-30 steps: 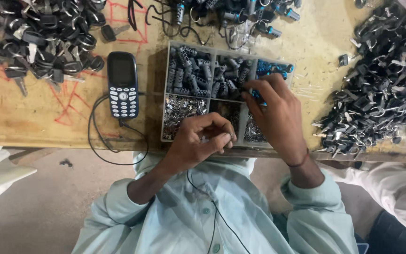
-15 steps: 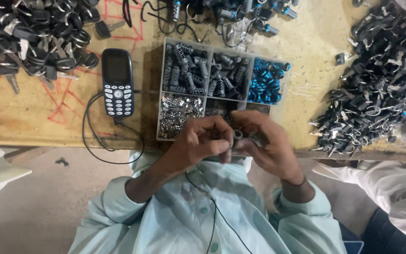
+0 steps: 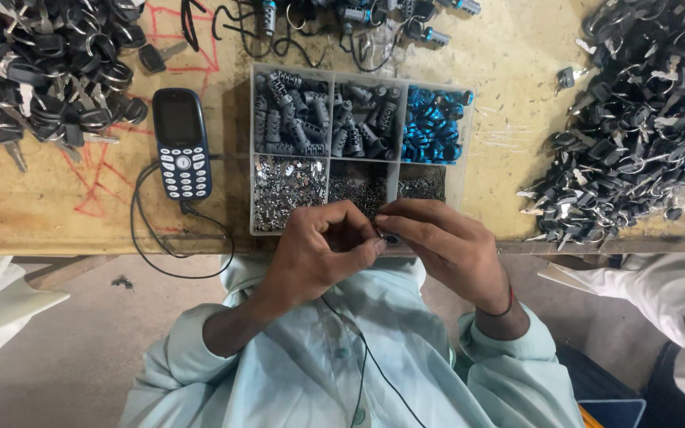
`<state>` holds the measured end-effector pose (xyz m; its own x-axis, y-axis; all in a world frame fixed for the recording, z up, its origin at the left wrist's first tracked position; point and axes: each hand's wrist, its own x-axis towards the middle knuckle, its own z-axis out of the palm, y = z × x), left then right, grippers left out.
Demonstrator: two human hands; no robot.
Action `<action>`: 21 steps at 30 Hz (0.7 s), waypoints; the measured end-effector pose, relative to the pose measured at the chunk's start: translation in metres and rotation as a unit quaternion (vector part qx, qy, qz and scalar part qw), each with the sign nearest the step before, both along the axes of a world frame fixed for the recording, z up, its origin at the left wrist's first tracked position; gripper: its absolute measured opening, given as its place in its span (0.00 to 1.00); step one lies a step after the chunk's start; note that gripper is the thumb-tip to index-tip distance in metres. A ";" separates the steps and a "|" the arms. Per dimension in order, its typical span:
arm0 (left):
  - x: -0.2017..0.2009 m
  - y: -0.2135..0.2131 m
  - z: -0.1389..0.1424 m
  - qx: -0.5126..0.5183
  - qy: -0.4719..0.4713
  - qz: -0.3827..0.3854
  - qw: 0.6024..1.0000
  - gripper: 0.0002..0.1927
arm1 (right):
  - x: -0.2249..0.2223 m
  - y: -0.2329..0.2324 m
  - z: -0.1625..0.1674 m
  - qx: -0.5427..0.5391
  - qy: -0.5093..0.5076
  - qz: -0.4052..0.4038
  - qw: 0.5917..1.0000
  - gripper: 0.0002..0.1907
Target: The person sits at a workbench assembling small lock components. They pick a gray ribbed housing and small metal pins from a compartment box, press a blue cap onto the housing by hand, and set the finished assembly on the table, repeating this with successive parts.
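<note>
My left hand (image 3: 319, 257) and my right hand (image 3: 445, 246) meet just below the front edge of a clear compartment box (image 3: 251, 150). Together their fingertips pinch a small dark lock cylinder (image 3: 391, 237), mostly hidden by the fingers. The box holds grey cylinders (image 3: 291, 115) in its back left cells, blue rings (image 3: 434, 127) at the back right, and tiny silvery parts (image 3: 287, 190) in the front cells.
A dark blue keypad phone (image 3: 181, 143) with a black cable lies left of the box. Heaps of black-headed keys sit at the far left (image 3: 33, 71) and far right (image 3: 636, 127). The wooden bench edge (image 3: 81, 246) runs across. Another person's white sleeve (image 3: 660, 277) is at right.
My right hand left the blue-ring cell and came back to my left hand at the bench edge; both now pinch the small part together.
</note>
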<state>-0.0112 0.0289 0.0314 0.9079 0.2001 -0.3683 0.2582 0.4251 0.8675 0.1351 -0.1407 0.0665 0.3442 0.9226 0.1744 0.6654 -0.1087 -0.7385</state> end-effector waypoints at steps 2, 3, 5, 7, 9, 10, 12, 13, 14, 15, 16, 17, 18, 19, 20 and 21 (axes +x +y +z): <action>-0.001 -0.001 0.000 0.037 0.008 0.003 0.999 0.08 | 0.000 0.000 0.003 0.009 -0.016 0.000 1.000 0.21; -0.001 -0.002 0.000 0.058 0.011 0.005 0.998 0.08 | 0.001 0.001 0.005 0.014 -0.025 0.001 1.000 0.22; -0.002 -0.003 0.000 0.063 0.016 0.009 0.998 0.07 | 0.000 0.003 0.007 0.031 -0.047 -0.002 0.998 0.22; -0.003 -0.004 0.000 0.052 0.017 0.018 0.998 0.07 | 0.001 0.005 0.009 0.045 -0.072 0.002 0.996 0.22; -0.003 -0.005 0.000 0.028 0.008 0.029 0.999 0.07 | 0.003 0.006 0.011 0.058 -0.104 0.012 0.993 0.23; -0.003 -0.005 -0.001 0.025 0.001 0.026 0.999 0.08 | 0.004 0.006 0.013 0.053 -0.107 0.017 0.993 0.24; -0.001 -0.004 -0.002 0.016 -0.015 0.019 1.000 0.08 | 0.006 0.005 0.015 0.041 -0.113 0.028 0.992 0.25; -0.001 -0.003 -0.003 0.020 -0.021 0.006 1.000 0.09 | 0.006 0.005 0.016 0.034 -0.099 0.033 0.994 0.25; 0.000 0.000 -0.003 0.024 -0.027 -0.007 0.999 0.09 | 0.007 0.004 0.017 0.028 -0.087 0.038 0.995 0.26; 0.001 0.002 -0.003 0.029 -0.034 -0.019 0.999 0.09 | 0.008 0.003 0.018 0.023 -0.074 0.044 0.996 0.26; 0.002 0.004 -0.003 -0.013 -0.020 -0.036 0.999 0.09 | 0.008 0.003 0.018 0.022 -0.050 0.049 0.997 0.25; 0.002 0.006 -0.002 -0.055 -0.006 -0.052 0.997 0.09 | 0.009 0.003 0.019 0.021 -0.026 0.052 0.998 0.24; 0.002 0.007 -0.001 -0.097 0.008 -0.069 0.993 0.09 | 0.010 0.003 0.019 0.019 -0.002 0.056 0.998 0.24; 0.002 0.008 0.001 -0.095 0.010 -0.067 0.993 0.09 | 0.011 0.003 0.019 0.023 -0.011 0.056 0.998 0.24; 0.002 0.009 0.002 -0.093 0.012 -0.062 0.994 0.09 | 0.012 0.002 0.019 0.027 -0.020 0.058 0.998 0.24; 0.002 0.009 0.004 -0.092 0.014 -0.057 0.994 0.09 | 0.012 0.003 0.019 0.030 -0.028 0.061 0.997 0.24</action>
